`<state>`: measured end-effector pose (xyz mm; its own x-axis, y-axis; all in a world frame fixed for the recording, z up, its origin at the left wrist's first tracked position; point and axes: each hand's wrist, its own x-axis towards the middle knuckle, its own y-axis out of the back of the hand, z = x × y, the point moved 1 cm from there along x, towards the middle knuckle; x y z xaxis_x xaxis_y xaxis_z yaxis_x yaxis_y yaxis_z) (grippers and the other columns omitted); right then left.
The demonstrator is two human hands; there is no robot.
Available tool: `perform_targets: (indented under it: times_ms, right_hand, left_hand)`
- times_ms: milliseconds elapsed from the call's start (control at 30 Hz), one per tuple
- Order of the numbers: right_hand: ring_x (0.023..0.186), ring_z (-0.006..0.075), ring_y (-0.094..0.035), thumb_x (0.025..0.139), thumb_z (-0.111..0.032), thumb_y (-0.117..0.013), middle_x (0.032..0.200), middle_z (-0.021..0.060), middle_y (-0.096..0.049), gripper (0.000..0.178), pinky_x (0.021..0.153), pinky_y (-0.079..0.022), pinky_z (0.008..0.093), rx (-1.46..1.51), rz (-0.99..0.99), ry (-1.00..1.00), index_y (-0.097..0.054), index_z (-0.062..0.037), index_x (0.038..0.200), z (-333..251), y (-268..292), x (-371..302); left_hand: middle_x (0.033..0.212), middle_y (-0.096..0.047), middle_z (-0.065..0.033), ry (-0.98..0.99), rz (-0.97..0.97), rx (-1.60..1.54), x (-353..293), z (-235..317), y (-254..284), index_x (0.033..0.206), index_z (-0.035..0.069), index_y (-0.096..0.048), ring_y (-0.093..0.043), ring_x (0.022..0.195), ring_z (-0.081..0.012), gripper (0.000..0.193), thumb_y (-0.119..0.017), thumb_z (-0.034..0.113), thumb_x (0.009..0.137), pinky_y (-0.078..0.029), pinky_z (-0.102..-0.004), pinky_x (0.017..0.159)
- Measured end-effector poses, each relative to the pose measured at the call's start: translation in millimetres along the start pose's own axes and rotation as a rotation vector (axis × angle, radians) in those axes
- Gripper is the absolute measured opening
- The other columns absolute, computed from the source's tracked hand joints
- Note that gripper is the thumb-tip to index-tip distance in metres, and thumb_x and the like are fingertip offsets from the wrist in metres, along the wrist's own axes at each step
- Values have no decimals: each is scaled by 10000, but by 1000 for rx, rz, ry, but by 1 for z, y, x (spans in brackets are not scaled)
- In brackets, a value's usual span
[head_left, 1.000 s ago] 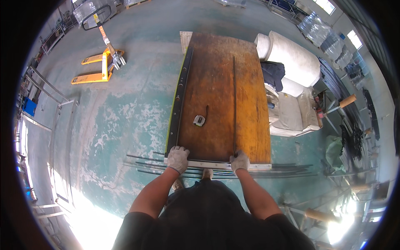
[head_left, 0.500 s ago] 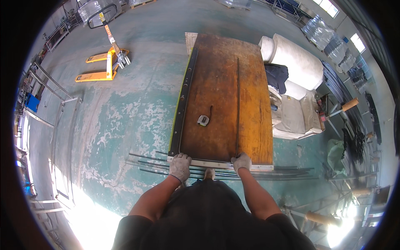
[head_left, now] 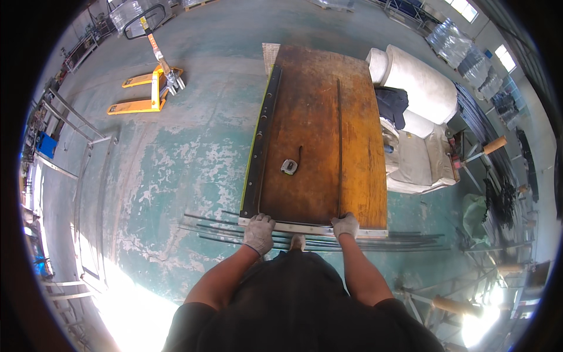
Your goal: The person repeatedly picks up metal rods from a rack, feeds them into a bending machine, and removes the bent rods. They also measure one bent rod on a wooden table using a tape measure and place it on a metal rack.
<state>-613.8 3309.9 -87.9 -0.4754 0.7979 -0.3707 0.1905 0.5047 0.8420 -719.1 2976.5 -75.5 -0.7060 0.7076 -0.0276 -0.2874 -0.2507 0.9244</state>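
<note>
My left hand (head_left: 259, 233), in a pale work glove, is closed at the near left corner of a worn brown wooden table (head_left: 311, 117). My right hand (head_left: 345, 225), gloved alike, grips the near end of a thin dark rod (head_left: 339, 146) that runs lengthwise up the tabletop. Another thin dark length lies along the near edge between both hands; whether it is one bent piece with the rod I cannot tell. Left of it, a black strip with bolts (head_left: 263, 135) lines the table's left side. A tape measure (head_left: 289, 166) rests on the wood, its short dark strap pointing away.
A pale metal strip (head_left: 302, 228) edges the table's near side. Several dark rods (head_left: 404, 242) lie on the floor beneath it. Large white rolls (head_left: 419, 82) and a dark cloth (head_left: 391, 105) are at the right. A yellow pallet jack (head_left: 155, 94) stands far left.
The view has shifted slightly, so the table sits a little higher and further right. Both hands keep their places at the near edge; the tape measure has not moved on the table.
</note>
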Motion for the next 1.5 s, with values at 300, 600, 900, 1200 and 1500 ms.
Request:
perform_targets:
  times_ms: [300, 600, 900, 1200, 1500]
  right_hand:
    - [1198, 472, -761, 945, -302, -824, 1232, 258, -796, 451, 1037, -604, 572, -61, 193, 85, -749, -47, 1310, 33, 12, 24]
    - [1358, 441, -663, 860, -140, -910, 1471, 191, -699, 667, 1125, -576, 546, 39, -31, 933, -693, -149, 1490, -152, -25, 21]
    - [1239, 449, -732, 864, -138, -906, 1408, 178, -752, 593, 1051, -621, 565, -273, -207, 807, -711, -160, 1423, -252, -61, 40]
    - [1050, 231, -796, 1109, -240, -719, 1092, 101, -774, 348, 873, -652, 365, 906, -730, 366, -664, -33, 1383, -287, -70, -121]
    - [1180, 192, -756, 942, -19, -896, 1257, 65, -804, 497, 1043, -615, 362, 979, -901, 656, -748, -27, 1417, -410, -100, -231]
  left_hand:
    - [1309, -777, -188, 318, 84, -326, -16, 19, -6, 1215, 71, -810, -706, 1301, -393, 318, -691, 67, 920, -552, -513, 1156]
    - [1243, -834, -209, 760, 101, -806, -42, 17, 32, 1325, 1, -784, -809, 1183, -318, 354, -733, 138, 1003, -609, -412, 1072]
    - [1168, -838, -135, 740, 134, -1114, -113, -83, 76, 1305, -35, -777, -789, 1100, -199, 333, -799, 124, 1014, -624, -372, 996]
    - [1376, -728, -215, 733, 244, -1729, -192, -262, 178, 1520, -3, -593, -747, 1180, -348, 422, -664, 185, 1149, -638, -528, 1048]
    - [1700, -544, -231, 179, 52, -1872, -42, -281, 254, 1744, 4, -388, -586, 1514, -393, 803, -630, 522, 1180, -495, -559, 1260]
